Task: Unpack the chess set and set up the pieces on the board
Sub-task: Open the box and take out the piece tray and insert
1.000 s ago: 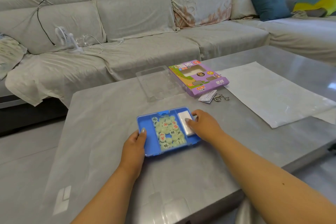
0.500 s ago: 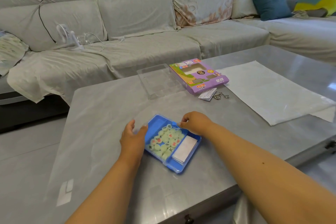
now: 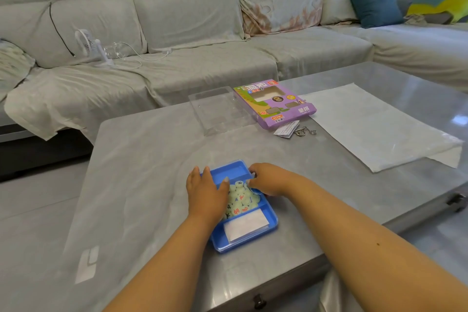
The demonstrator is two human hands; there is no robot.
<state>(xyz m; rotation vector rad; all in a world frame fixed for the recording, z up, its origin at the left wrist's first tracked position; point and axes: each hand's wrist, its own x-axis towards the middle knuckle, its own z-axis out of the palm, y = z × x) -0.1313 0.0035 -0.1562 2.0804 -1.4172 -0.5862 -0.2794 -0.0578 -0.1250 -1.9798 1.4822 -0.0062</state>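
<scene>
1. your blue tray (image 3: 270, 228) sat on the smooth grey table (image 3: 152, 172) right in front of you, a shallow rectangular plastic piece with rounded corners and a raised rim.
2. its long axis ran from near-right to far-left, with the far end pointing towards the sofa (image 3: 190, 33).
3. the middle compartment held a heap of round, pale green chess pieces (image 3: 240, 200) with red and black characters on their faces.
4. the near compartment held a flat white folded sheet (image 3: 245, 227), matte and rectangular.
5. your left hand (image 3: 206, 192) lay over the tray's left rim with fingers mostly straight, resting on it and holding nothing.
6. your right hand (image 3: 268, 180) curled at the far right rim; it seemed to pinch the edge or a piece, though motion blur hid which.
7. further off lay a clear plastic lid (image 3: 220, 109), a glossy purple cardboard box (image 3: 274, 102) and a thin white sheet of paper (image 3: 374, 129).
</scene>
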